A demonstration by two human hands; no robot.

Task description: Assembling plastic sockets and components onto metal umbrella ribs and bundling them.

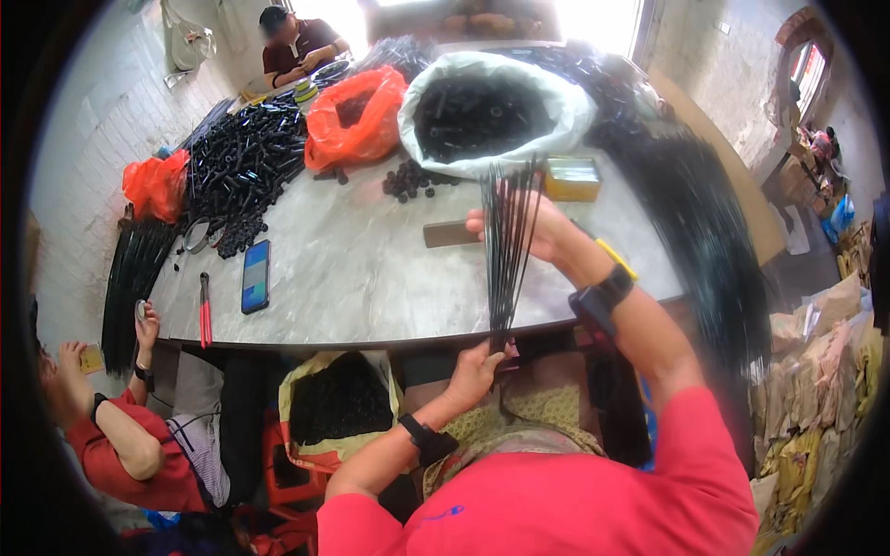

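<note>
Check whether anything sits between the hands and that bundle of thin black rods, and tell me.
Nothing visible does. The left hand already grips the bottom end of the bundle of thin black rods at the table edge, and the right hand holds it partway up, fingers wrapped around it. Both touch it directly.

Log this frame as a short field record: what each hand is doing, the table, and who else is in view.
Left hand: left hand grips the lower end of a bundle of thin black rods
Right hand: right hand holds the same bundle higher up, rods fanning upward
Table: grey table with white sack of black parts, orange bag, pile of black tubes, phone, yellow box
Others: seated person at far end; another person lower left
</note>
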